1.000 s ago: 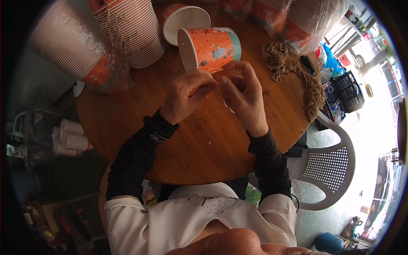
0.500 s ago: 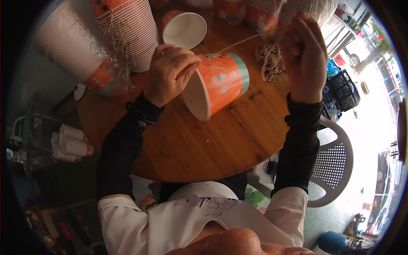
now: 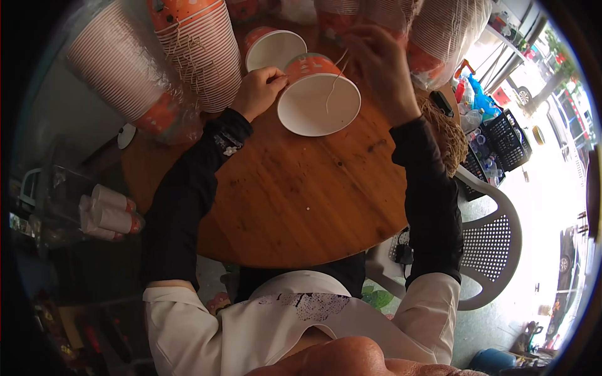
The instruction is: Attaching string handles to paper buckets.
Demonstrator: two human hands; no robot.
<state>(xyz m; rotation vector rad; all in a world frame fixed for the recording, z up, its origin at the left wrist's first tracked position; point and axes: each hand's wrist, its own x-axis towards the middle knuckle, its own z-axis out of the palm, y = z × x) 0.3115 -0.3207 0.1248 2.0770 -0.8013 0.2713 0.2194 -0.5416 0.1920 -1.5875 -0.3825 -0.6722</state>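
An orange paper tub [image 3: 311,64] with a white inside lies tipped on the wooden table, its wide mouth turned toward me. My left hand [image 3: 258,93] is closed, thumb and finger pinching at the tub's left side by the rim. Above the tub's right side, my right hand [image 3: 381,66] is closed on a thin pale string [image 3: 339,74], whose loose end hangs across the tub's mouth. Its fingertips are partly blurred. Just behind stands a second paper tub [image 3: 276,51], open side facing me.
A tall stack of nested tubs [image 3: 204,53] draped with knotted string leans at the back left, beside a plastic-wrapped stack [image 3: 110,59]. More wrapped tubs [image 3: 448,37] stand at the back right. A string bundle [image 3: 446,135] hangs near my right forearm. A grey chair [image 3: 492,244] is at right.
The tub has turned from lying sideways to facing me with its mouth. My right hand has come left and inward with the string, which was stretched out and now hangs slack.
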